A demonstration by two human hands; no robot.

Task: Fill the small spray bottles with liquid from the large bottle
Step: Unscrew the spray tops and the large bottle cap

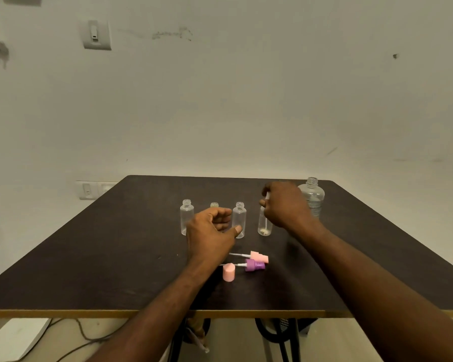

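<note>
Several small clear bottles stand uncapped in a row on the dark table (115, 257): one at the left (186, 218), one mostly hidden behind my left hand (214, 205), one in the middle (239, 220), one at the right (264, 226). My right hand (285, 205) is over the right bottle, shut on a spray head whose white tube reaches down inside it. My left hand (212, 231) hovers curled in front of the hidden bottle, holding nothing. The large clear bottle (312, 197) stands uncapped at the back right, behind my right hand.
A pink spray head (258, 256) and a purple spray head (254, 265) lie on the table in front of the bottles, with a pink cap (228, 272) standing beside them. The table's front edge (141, 313) is near me. A wall stands right behind the table.
</note>
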